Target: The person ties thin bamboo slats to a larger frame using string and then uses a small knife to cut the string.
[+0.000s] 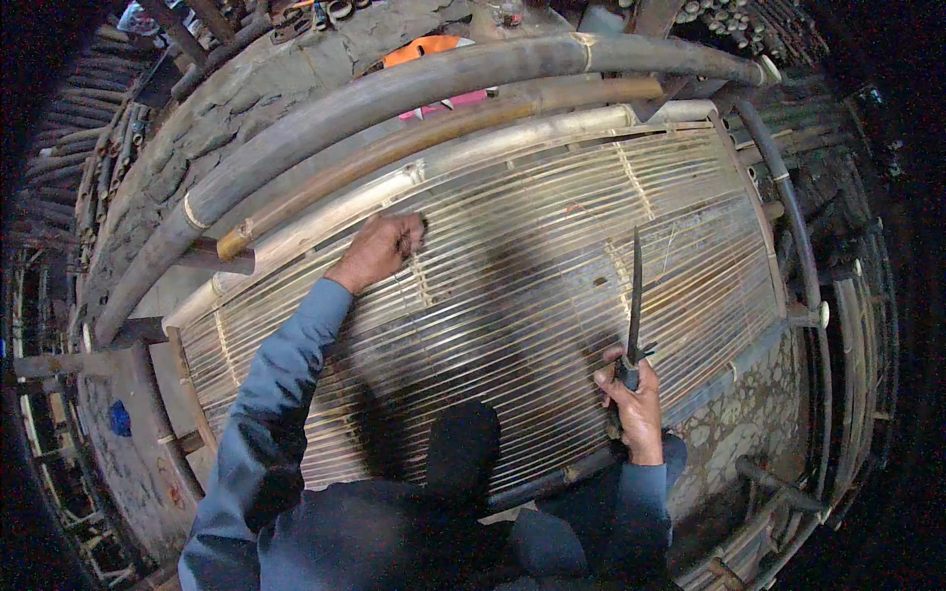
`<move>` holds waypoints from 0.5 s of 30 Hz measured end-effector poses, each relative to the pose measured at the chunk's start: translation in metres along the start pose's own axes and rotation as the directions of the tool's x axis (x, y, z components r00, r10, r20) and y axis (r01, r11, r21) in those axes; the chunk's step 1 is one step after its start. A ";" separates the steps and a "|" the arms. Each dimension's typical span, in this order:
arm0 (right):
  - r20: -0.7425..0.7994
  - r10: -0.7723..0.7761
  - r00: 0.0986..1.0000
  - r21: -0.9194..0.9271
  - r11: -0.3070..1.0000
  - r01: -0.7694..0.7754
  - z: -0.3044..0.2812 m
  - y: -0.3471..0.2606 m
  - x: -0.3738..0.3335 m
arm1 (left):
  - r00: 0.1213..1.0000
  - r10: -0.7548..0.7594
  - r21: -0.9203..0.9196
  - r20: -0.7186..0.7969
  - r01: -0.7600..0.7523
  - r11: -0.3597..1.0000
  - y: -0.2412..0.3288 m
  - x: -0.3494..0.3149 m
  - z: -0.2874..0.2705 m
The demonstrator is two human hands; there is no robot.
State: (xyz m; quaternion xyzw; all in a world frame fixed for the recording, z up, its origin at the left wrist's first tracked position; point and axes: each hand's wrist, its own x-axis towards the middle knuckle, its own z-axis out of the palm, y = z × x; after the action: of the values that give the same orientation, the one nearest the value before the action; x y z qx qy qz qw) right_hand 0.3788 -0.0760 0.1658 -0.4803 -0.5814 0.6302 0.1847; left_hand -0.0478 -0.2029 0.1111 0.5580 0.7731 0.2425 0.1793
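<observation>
Below me lies a slatted bamboo panel [552, 286], its thin pale strips running side to side and bound by several woven cross-ties. My right hand [636, 409] is closed around the dark handle of a knife [636, 295], whose long, slightly curved blade points away from me over the right part of the slats. Farther off on the left, my left hand [379, 254] is above the slats beside a cross-tie, near the pale far pole. Its fingers are curled together, and anything between them is hidden.
A thick grey bamboo rail [394, 103] arches along the far side, with a brownish bamboo pole [394, 158] just inside it. Upright poles [778, 187] flank the right end. Stacked bamboo [84, 148] lies at the far left. Orange cloth-like material [424, 49] is beyond the rail.
</observation>
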 end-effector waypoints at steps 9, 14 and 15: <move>0.088 0.151 0.985 0.420 0.891 -0.174 -0.004 -0.013 -0.017 | 0.972 0.145 -0.267 0.184 -0.093 0.959 0.065 0.032 0.009; 0.004 0.003 1.000 -0.014 1.000 -0.003 -0.036 -0.022 -0.033 | 0.931 0.311 -0.342 0.192 -0.234 0.910 0.103 0.067 0.019; 0.017 0.062 0.998 -0.053 0.997 -0.061 -0.045 -0.026 -0.037 | 0.929 0.311 -0.335 0.203 -0.233 0.913 0.108 0.073 0.020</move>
State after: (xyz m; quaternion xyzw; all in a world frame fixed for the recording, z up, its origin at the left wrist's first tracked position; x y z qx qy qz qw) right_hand 0.4249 -0.0737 0.2100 -0.4967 -0.5845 0.6246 0.1468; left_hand 0.0241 -0.1022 0.1564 0.6526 0.6114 0.3088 0.3240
